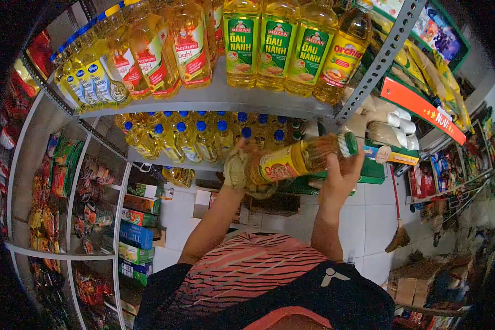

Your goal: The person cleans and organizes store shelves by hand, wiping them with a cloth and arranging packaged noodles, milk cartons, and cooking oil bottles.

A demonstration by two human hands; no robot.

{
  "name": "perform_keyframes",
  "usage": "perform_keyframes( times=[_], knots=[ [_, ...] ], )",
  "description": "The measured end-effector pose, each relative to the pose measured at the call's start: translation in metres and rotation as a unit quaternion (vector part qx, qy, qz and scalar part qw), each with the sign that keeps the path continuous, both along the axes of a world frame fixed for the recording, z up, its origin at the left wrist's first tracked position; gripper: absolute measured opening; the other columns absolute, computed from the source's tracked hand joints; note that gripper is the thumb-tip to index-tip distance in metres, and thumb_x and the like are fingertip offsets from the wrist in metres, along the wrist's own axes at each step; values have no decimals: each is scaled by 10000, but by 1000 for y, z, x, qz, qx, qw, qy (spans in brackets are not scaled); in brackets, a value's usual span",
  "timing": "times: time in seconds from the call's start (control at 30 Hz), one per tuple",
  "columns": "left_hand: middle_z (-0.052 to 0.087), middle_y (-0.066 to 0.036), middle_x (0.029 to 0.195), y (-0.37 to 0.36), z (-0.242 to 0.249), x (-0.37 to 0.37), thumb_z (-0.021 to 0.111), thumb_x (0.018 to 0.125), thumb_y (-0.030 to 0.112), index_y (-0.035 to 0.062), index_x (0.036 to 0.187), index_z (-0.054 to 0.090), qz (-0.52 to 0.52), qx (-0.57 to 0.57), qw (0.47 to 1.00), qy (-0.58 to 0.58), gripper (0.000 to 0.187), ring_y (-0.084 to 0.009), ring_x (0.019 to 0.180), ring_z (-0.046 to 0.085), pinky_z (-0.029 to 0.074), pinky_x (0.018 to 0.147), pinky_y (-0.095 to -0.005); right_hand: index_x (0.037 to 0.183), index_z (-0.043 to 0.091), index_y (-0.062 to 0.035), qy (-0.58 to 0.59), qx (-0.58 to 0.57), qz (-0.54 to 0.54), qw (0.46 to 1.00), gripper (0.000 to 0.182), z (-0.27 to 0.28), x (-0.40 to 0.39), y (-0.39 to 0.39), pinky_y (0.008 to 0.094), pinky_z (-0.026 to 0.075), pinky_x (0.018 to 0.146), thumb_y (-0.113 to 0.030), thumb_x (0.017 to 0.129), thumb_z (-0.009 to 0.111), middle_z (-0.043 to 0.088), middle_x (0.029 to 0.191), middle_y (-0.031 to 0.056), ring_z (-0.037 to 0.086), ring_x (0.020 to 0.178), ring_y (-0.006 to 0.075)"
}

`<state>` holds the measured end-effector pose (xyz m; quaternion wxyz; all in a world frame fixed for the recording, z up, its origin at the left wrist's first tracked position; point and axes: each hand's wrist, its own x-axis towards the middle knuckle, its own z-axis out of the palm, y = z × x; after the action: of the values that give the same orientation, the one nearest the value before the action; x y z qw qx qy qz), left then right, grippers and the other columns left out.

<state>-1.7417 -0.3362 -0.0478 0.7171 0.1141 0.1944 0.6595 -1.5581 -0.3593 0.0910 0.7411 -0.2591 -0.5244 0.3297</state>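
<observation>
A cooking oil bottle with a green cap and a yellow-and-red label lies nearly sideways in front of the shelves. My right hand is closed around its neck end, just below the cap. At the bottle's base, my left hand is closed on a crumpled, pale yellow-green cloth pressed against it. Motion blurs this hand and cloth, and most of the left fingers are hidden. Above the held bottle, an oil bottle with a red-and-yellow label stands upright at the upper shelf's right end.
Green-labelled oil bottles and red-labelled ones line the upper shelf. Blue-capped bottles fill the lower shelf. A perforated metal post rises at right. Boxes are stacked at left; a broom stands at right.
</observation>
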Motion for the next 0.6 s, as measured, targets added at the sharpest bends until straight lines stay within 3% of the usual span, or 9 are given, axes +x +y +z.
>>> perform_keyframes(
  times=[0.03, 0.1, 0.17, 0.23, 0.37, 0.47, 0.53, 0.57, 0.6],
  knots=[
    [586, -183, 804, -5, 13, 2, 419, 863, 277, 59, 699, 530, 49, 26, 998, 9, 295, -296, 768, 576, 450, 741, -436, 1109, 396, -39, 49, -81, 38, 995, 462, 4, -4, -4, 284, 399, 804, -65, 696, 603, 510, 1024, 102, 514, 918, 193],
    [565, -151, 725, -6, 10, 4, 424, 859, 284, 74, 661, 515, 67, 79, 994, -28, 303, -279, 719, 566, 441, 744, -432, 1109, 383, -47, 82, -100, 41, 991, 449, 1, -6, -4, 273, 411, 771, -49, 712, 593, 520, 940, 92, 520, 891, 190],
    [544, -119, 646, 0, -3, 6, 429, 854, 291, 89, 622, 501, 83, 134, 986, -61, 315, -261, 670, 555, 433, 748, -428, 1070, 385, -57, 230, -128, 148, 953, 441, -1, -3, -3, 302, 412, 777, -89, 696, 617, 511, 870, 80, 520, 845, 207],
    [450, -45, 550, 12, -26, 11, 426, 847, 306, 125, 618, 488, 86, -31, 992, -92, 299, -214, 564, 495, 428, 721, -401, 1029, 390, -62, 231, -70, 193, 951, 423, -6, -2, -2, 333, 413, 770, -119, 684, 628, 507, 848, 82, 517, 819, 222],
    [406, -22, 529, 20, -25, 27, 441, 833, 313, 132, 608, 469, 36, -159, 955, -249, 290, -192, 520, 444, 421, 660, -372, 932, 389, -73, 209, 46, 310, 926, 394, -9, 1, 1, 417, 406, 759, -194, 657, 644, 489, 771, 84, 504, 769, 256],
    [395, -19, 515, 24, 3, 22, 446, 829, 329, 126, 588, 445, -7, -60, 982, -179, 315, -186, 512, 432, 401, 614, -336, 914, 387, -76, 202, 74, 334, 918, 374, -2, 5, 3, 427, 405, 753, -184, 657, 636, 484, 740, 88, 497, 746, 260],
    [473, -25, 605, 41, -2, 12, 403, 841, 398, 111, 630, 455, -163, 217, 956, -113, 360, -179, 582, 453, 382, 565, -337, 906, 408, -71, 192, 52, 340, 919, 365, -4, 13, 10, 413, 399, 772, -183, 653, 645, 491, 754, 87, 498, 762, 259],
    [473, -25, 605, 46, 2, 6, 403, 841, 398, 111, 630, 455, -166, 216, 955, -114, 360, -179, 582, 453, 382, 565, -337, 897, 429, -65, 184, 30, 347, 919, 356, -7, 16, 11, 398, 393, 791, -182, 648, 654, 497, 768, 86, 499, 778, 259],
    [485, -22, 606, 41, 28, 2, 406, 838, 398, 102, 601, 466, -138, 175, 975, 9, 384, -165, 589, 459, 392, 591, -320, 897, 429, -65, 184, 28, 345, 920, 356, -15, 15, 12, 398, 393, 791, -182, 648, 654, 497, 768, 86, 499, 778, 259]
  ],
)
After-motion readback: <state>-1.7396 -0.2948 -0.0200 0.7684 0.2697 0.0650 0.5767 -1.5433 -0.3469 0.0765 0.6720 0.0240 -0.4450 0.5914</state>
